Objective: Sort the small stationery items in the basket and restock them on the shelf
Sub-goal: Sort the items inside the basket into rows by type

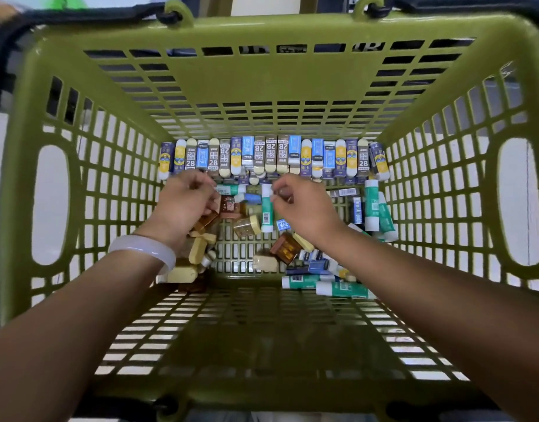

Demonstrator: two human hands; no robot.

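Observation:
A green plastic basket holds the stationery. Along the far edge of its floor, several sleeved erasers stand side by side in a row. Loose glue sticks, amber boxes with beige lids and more erasers lie scattered below the row. My left hand, with a white bangle on the wrist, curls its fingers over an amber box that shows under the palm. My right hand has curled fingers whose tips touch a green-and-white glue stick; whether it holds anything is hidden.
The slotted basket walls rise steeply on all sides, with handle cut-outs left and right. Black carry handles lie along the far rim. More glue sticks lie at the near right of the floor.

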